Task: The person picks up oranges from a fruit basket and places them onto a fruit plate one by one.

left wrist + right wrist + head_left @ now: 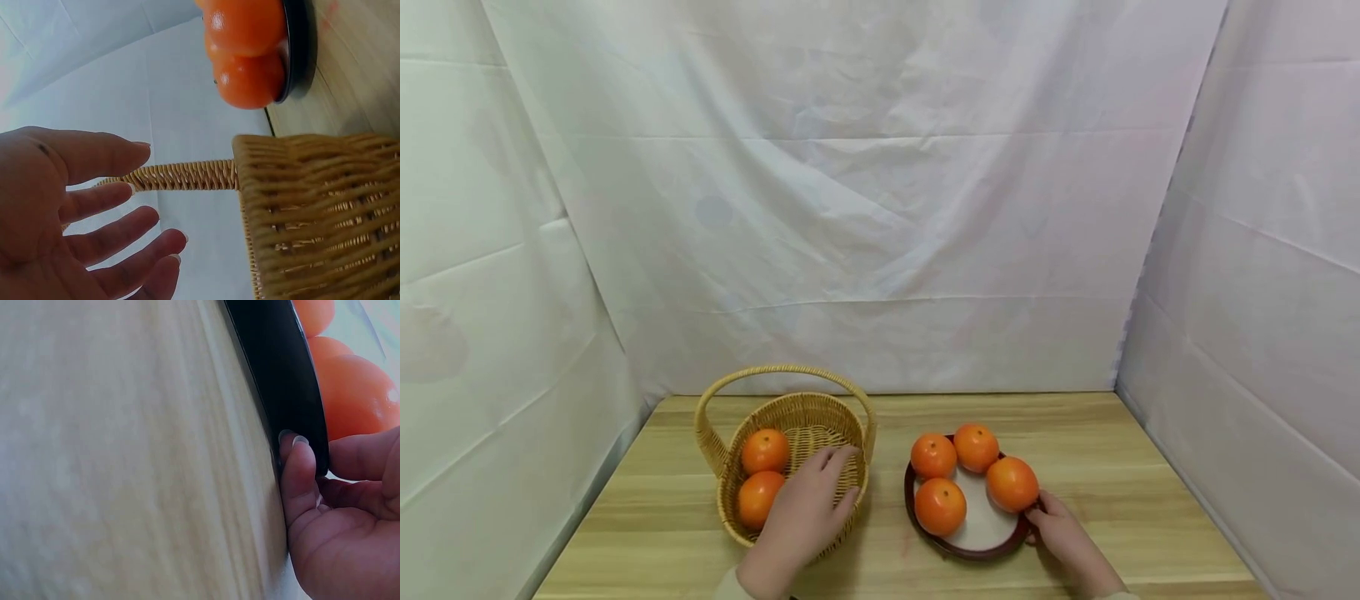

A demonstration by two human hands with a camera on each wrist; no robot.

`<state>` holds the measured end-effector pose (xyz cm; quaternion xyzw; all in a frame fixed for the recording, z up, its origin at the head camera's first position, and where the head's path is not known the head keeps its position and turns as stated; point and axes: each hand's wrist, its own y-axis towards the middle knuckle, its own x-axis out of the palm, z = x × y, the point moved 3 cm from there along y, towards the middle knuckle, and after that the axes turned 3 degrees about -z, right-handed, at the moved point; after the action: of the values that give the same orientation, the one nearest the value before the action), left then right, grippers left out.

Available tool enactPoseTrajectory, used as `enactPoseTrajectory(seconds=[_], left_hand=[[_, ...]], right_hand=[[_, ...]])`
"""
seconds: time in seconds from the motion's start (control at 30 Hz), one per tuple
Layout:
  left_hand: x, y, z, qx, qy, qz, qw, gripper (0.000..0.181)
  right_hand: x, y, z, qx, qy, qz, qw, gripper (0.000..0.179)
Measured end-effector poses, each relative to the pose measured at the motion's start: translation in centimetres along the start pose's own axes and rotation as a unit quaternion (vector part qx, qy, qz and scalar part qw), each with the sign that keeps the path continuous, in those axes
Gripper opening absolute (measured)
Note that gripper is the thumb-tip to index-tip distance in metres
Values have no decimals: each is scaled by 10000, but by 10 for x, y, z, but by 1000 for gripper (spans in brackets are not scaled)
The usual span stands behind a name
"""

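Note:
My right hand (1063, 533) pinches the near right rim of a round plate (977, 552) with a dark rim and pale inside. In the right wrist view, the thumb and fingers (300, 475) lie on either side of that dark rim (275, 369). Several round, shiny orange fruits (942, 507) sit on the plate. Over the wicker basket (808, 408) is my left hand (808, 504), its fingers loosely spread and holding nothing. Two more orange fruits (765, 452) lie in the basket's left side, the lower one partly covered by this hand.
The basket's tall arched handle (786, 369) rises above the left hand. Both containers stand side by side on a wooden table (1112, 467), with a gap between them. White cloth (880, 208) hangs behind the table and along both sides.

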<state>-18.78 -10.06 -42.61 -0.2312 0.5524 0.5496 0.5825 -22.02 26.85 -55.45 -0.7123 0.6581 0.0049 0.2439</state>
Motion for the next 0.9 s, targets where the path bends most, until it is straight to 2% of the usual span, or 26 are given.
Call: enactPoseTrajectory(seconds=[0.1, 0.3, 0.73, 0.9], left_hand=[[-3, 1, -3, -49, 24, -58, 10000, 48], [-11, 2, -12, -281, -4, -423, 9987, 51], [-22, 0, -47, -594, 412, -727, 9947, 58], [-24, 0, -59, -754, 312, -951, 9921, 58]], right_hand=[[-1, 1, 1, -86, -85, 41, 9999, 51], [1, 0, 1, -332, 87, 192, 9992, 42], [2, 2, 2, -277, -78, 237, 9993, 45], [1, 3, 3, -287, -45, 216, 9993, 47]])
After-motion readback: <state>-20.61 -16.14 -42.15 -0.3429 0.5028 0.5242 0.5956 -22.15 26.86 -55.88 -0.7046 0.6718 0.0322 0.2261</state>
